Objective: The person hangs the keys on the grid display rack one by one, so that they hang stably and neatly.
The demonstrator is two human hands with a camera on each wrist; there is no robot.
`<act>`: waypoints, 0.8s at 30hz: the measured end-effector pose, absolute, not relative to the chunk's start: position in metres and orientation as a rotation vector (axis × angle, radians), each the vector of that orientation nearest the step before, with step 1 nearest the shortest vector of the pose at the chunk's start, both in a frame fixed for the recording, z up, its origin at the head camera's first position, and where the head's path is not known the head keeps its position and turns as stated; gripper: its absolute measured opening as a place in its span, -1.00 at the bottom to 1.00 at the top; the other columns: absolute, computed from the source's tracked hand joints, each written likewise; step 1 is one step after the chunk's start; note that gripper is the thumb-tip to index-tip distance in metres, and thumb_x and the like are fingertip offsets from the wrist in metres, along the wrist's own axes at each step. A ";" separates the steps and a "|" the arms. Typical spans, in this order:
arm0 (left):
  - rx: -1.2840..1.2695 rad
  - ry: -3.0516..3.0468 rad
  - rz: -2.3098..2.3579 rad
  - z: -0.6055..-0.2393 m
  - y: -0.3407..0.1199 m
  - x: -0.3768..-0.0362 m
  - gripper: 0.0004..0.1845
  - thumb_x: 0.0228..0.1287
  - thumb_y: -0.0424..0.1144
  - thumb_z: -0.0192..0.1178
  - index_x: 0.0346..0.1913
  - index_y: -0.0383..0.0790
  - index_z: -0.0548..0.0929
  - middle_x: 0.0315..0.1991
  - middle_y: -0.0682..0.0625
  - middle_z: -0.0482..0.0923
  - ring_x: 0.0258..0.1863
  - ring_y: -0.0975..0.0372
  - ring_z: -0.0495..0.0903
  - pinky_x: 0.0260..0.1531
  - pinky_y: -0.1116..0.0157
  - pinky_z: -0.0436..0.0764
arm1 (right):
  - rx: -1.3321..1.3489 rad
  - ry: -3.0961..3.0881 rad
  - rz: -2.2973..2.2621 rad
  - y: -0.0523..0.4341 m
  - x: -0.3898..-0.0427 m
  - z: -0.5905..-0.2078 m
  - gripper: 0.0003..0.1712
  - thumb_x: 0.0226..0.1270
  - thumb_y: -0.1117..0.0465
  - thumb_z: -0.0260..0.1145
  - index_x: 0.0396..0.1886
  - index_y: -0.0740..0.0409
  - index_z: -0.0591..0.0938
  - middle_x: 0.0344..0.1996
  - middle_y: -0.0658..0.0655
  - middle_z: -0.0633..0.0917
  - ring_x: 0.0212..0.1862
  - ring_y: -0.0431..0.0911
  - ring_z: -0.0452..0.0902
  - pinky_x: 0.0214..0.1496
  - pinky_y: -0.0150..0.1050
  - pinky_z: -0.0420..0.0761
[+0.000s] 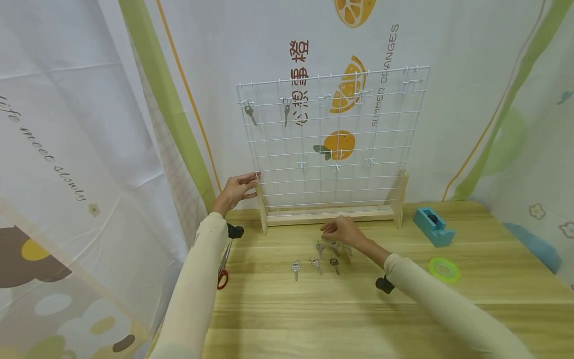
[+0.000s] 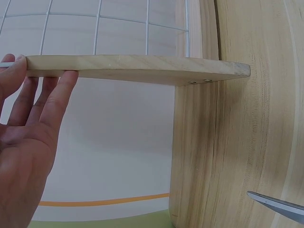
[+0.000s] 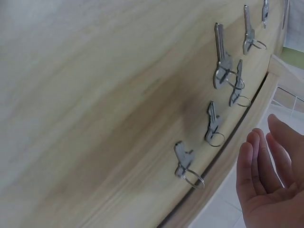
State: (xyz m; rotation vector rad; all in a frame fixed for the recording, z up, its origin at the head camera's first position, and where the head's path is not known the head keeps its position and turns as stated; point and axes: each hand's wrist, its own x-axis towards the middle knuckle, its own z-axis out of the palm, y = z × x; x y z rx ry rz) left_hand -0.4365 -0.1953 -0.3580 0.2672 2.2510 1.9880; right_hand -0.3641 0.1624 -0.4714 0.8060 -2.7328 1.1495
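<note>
A white wire grid rack with wooden side supports stands on the table. My left hand holds its left wooden support, thumb on one face and fingers on the other. Two keys hang from hooks at the upper left of the grid: one key at the edge, another key beside it. My right hand hovers over the far end of several loose keys, fingers loosely bent and nothing between them. In the right wrist view, these keys lie with small rings attached.
Red-handled scissors lie at the left, partly under the left forearm. To the right are a blue tape dispenser and a yellow-green tape roll. More white hooks sit on the grid. A printed curtain hangs behind.
</note>
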 end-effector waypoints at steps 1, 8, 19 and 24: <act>0.270 2.246 1.986 -0.356 -0.195 -0.435 -0.47 0.61 -0.42 0.06 0.56 -0.29 0.34 0.55 -0.14 0.30 0.53 0.00 0.30 0.34 0.02 0.56 | 0.802 -2.733 1.159 0.162 -0.364 -0.473 -0.74 0.28 0.36 0.53 -0.10 0.44 0.77 -0.30 0.24 0.83 -0.28 0.01 0.80 -0.22 -0.22 0.83; 0.264 2.225 1.990 -0.355 -0.195 -0.433 -0.47 0.61 -0.43 0.05 0.56 -0.28 0.34 0.57 -0.15 0.27 0.54 -0.03 0.27 0.37 -0.01 0.52 | 0.838 -2.718 1.180 0.155 -0.364 -0.479 -0.75 0.23 0.42 0.55 -0.15 0.49 0.75 -0.32 0.29 0.82 -0.31 0.03 0.81 -0.26 -0.27 0.83; 0.256 2.254 1.992 -0.358 -0.195 -0.435 -0.48 0.62 -0.40 0.08 0.55 -0.26 0.37 0.55 -0.12 0.32 0.52 0.02 0.31 0.33 0.03 0.58 | 0.807 -2.800 1.044 0.141 -0.360 -0.479 -0.81 0.14 0.45 0.59 -0.27 0.47 0.78 -0.34 0.31 0.81 -0.33 0.02 0.80 -0.33 -0.26 0.82; 0.256 2.256 1.991 -0.358 -0.195 -0.434 -0.49 0.62 -0.39 0.08 0.54 -0.26 0.38 0.54 -0.13 0.32 0.51 0.01 0.32 0.33 0.02 0.57 | 0.809 -2.807 1.023 0.139 -0.359 -0.478 -0.81 0.13 0.46 0.58 -0.27 0.47 0.78 -0.36 0.30 0.81 -0.35 0.01 0.79 -0.35 -0.28 0.81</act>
